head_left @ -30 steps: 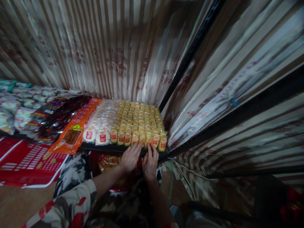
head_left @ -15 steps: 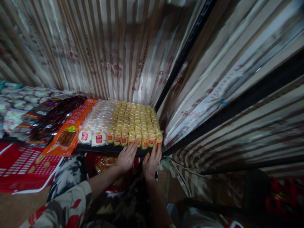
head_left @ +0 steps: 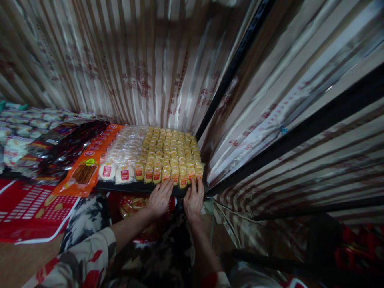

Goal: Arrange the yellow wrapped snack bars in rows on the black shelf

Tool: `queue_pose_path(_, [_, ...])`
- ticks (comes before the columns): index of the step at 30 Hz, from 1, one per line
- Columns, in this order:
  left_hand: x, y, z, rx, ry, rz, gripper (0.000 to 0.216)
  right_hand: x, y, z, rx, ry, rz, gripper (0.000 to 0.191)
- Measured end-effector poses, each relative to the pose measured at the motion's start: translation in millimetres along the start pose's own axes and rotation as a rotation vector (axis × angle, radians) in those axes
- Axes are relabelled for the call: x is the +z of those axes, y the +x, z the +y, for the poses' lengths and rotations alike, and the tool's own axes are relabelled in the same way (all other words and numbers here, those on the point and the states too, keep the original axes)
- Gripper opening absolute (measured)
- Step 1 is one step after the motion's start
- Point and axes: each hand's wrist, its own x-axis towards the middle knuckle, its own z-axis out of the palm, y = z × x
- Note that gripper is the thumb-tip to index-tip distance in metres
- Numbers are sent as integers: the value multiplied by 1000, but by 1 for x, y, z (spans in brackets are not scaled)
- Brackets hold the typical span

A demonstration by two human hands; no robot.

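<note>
Rows of small yellow wrapped packets point(head_left: 171, 152) with orange-red labels stand at the right end of a dark shelf point(head_left: 120, 187). My left hand point(head_left: 160, 197) lies palm down at the shelf's front edge, its outstretched fingertips against the bottoms of the front packets. To its right, my right hand point(head_left: 194, 199) touches the front packets near the corner with extended fingers. Neither hand is wrapped around a packet. Left of the yellow packets are clear-wrapped white rounds point(head_left: 124, 174) with red labels.
An orange snack bag point(head_left: 82, 174), dark shiny packs point(head_left: 64, 156) and white packages point(head_left: 18, 150) continue along the shelf leftward. A black metal post point(head_left: 226, 76) rises at the right corner before striped sheeting point(head_left: 144, 60). Below sits a red printed bag point(head_left: 30, 216).
My right hand has shifted slightly, its fingers now against the front packets at the right corner, which sit a little farther back and left. My left hand has stayed in place.
</note>
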Motion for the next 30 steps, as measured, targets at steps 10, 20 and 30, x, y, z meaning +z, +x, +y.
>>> queue_pose_path(10, [0,-1,0,11,-13,-12,53,-2,3,-3,-15,-14,22,44])
queue_pose_path(20, [-3,-2,-1,20,-12,-35,51,1,2,4,-25,12,20,46])
queue_pose_path(30, [-1,-7,-3,38,2,-21,50,-3,7,-2,-16,36,34,41])
